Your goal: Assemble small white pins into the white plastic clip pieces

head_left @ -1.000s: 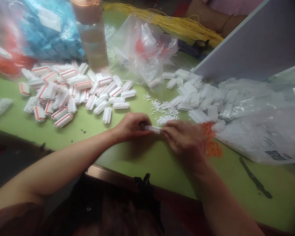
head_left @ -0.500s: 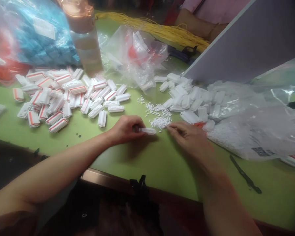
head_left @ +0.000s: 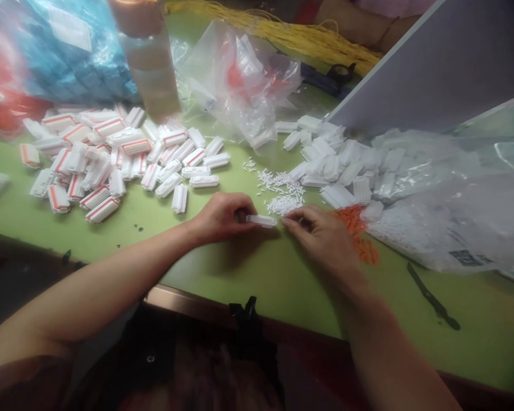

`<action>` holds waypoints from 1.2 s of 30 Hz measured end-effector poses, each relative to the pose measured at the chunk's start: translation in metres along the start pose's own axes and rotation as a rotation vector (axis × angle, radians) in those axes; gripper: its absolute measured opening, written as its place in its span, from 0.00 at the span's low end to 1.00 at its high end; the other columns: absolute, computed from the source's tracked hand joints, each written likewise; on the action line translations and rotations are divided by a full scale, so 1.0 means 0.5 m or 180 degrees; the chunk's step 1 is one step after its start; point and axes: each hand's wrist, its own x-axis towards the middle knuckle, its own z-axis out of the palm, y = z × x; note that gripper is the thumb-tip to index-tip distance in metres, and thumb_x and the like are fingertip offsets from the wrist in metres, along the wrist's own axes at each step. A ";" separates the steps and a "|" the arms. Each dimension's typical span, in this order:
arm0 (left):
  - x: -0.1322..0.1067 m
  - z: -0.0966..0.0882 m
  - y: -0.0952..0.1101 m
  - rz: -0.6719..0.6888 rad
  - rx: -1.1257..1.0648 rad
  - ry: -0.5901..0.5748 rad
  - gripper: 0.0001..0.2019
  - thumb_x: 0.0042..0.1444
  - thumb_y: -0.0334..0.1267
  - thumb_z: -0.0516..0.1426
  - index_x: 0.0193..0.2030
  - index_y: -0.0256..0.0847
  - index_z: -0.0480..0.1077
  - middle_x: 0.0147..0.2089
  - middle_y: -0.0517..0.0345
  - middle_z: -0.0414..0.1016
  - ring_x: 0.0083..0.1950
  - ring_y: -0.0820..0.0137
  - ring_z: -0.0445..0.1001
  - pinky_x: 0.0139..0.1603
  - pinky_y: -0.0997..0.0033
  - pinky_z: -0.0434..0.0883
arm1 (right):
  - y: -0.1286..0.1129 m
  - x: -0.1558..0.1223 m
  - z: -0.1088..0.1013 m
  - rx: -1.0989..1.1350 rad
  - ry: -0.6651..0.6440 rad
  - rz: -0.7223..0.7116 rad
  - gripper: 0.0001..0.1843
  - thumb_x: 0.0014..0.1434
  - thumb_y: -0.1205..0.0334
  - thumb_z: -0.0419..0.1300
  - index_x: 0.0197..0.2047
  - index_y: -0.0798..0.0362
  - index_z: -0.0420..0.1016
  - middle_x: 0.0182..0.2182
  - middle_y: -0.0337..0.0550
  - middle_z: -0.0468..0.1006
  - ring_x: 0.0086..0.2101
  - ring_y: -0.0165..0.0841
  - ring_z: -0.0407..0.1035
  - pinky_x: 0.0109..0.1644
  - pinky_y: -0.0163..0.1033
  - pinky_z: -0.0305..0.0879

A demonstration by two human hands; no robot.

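My left hand is closed on one end of a white plastic connector housing, held just above the green table. Its free end points right, toward my right hand. The thumb and fingertips of that right hand are pinched together close to the housing's end; whatever sits between them is too small to make out. Just beyond the fingertips lies a heap of tiny white pins, thinning out toward the back. Orange strips lie beside my right hand, partly hidden by it.
Many white housings with orange stripes are piled at left. Plain white housings lie at right, beside a clear plastic bag. A dark knife-like tool rests at front right. A bottle and yellow wires are behind.
My right hand has drawn back from the pin heap, its pinched fingers now close to the housing's end. More orange strips show beside it. The view has tilted down slightly.
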 end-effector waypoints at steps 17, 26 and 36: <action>-0.002 0.005 -0.006 -0.0002 -0.0165 -0.0064 0.10 0.48 0.39 0.65 0.31 0.34 0.74 0.26 0.61 0.74 0.24 0.81 0.66 0.27 0.80 0.64 | -0.022 -0.008 0.011 -0.0493 0.0325 -0.0870 0.14 0.65 0.54 0.53 0.35 0.48 0.78 0.35 0.44 0.80 0.38 0.37 0.72 0.42 0.45 0.56; -0.001 0.002 -0.001 -0.0216 -0.0306 -0.0095 0.10 0.48 0.39 0.66 0.31 0.34 0.74 0.26 0.61 0.74 0.24 0.81 0.66 0.26 0.80 0.65 | -0.021 -0.019 -0.002 -0.1252 0.0082 -0.1326 0.13 0.64 0.55 0.54 0.42 0.43 0.80 0.37 0.41 0.82 0.36 0.37 0.69 0.39 0.45 0.50; -0.003 0.000 0.003 -0.0241 -0.0279 -0.0045 0.10 0.46 0.39 0.67 0.31 0.34 0.75 0.25 0.61 0.73 0.24 0.81 0.65 0.26 0.80 0.64 | 0.018 0.003 -0.029 -0.0226 0.0075 -0.0402 0.14 0.63 0.54 0.54 0.39 0.49 0.80 0.40 0.46 0.80 0.39 0.38 0.73 0.41 0.43 0.63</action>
